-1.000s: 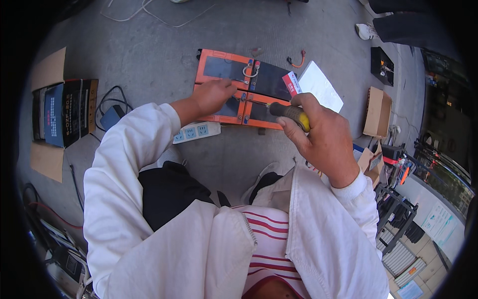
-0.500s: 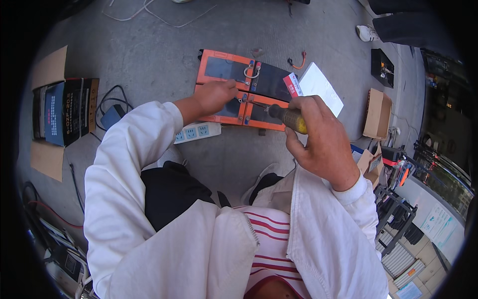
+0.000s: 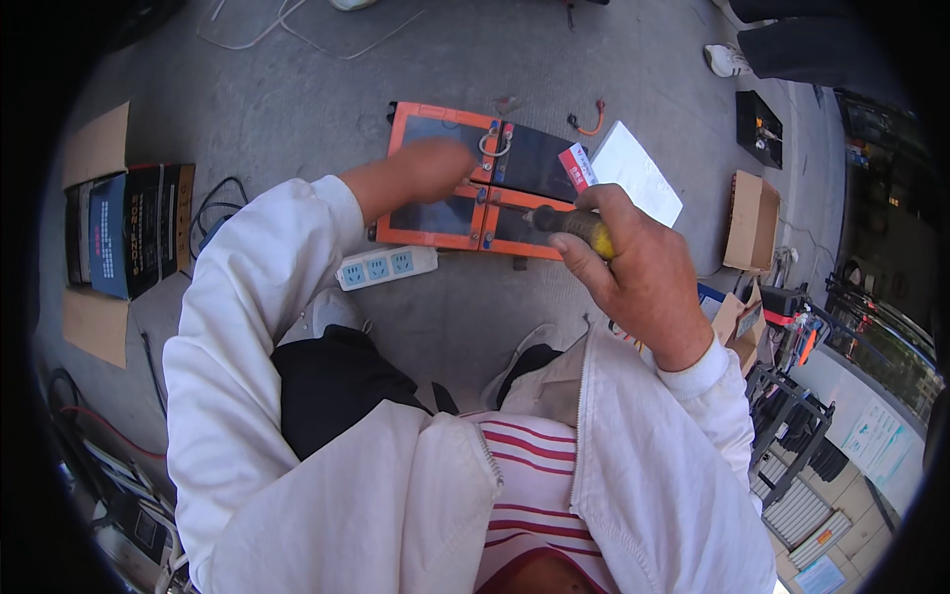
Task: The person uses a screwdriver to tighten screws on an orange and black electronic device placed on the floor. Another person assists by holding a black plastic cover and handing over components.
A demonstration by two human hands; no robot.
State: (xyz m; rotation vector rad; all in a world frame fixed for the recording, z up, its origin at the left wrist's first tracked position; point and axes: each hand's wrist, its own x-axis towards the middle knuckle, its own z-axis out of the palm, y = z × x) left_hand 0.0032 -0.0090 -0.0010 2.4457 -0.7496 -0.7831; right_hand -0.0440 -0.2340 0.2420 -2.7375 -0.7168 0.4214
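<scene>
Four orange and dark batteries (image 3: pixel 440 215) lie grouped on the floor, with terminals along their middle and a short white looped cable (image 3: pixel 495 147) across the back pair. My left hand (image 3: pixel 430 170) is curled over the left batteries near the middle terminals, its fingertips pinched on something I cannot make out. My right hand (image 3: pixel 638 267) grips a yellow and dark screwdriver (image 3: pixel 592 235), its shaft pointing left toward the front pair's terminals. A white slab (image 3: pixel 638 173) with a red and white small box (image 3: pixel 577 164) is beside the batteries at right; a white power strip (image 3: pixel 388 265) is just in front.
An open carton (image 3: pixel 129 228) and coiled black cables are at left. At right are an empty cardboard box (image 3: pixel 749 218), a black tray (image 3: pixel 760 129) and a cluttered rack of tools (image 3: pixel 792 416). A person's shoe (image 3: pixel 725 60) shows at top right. A red-black lead (image 3: pixel 594 124) lies behind the batteries.
My left hand has risen slightly, away from me, and now covers more of the back-left battery. The screwdriver and right hand have shifted only slightly, staying at the front pair.
</scene>
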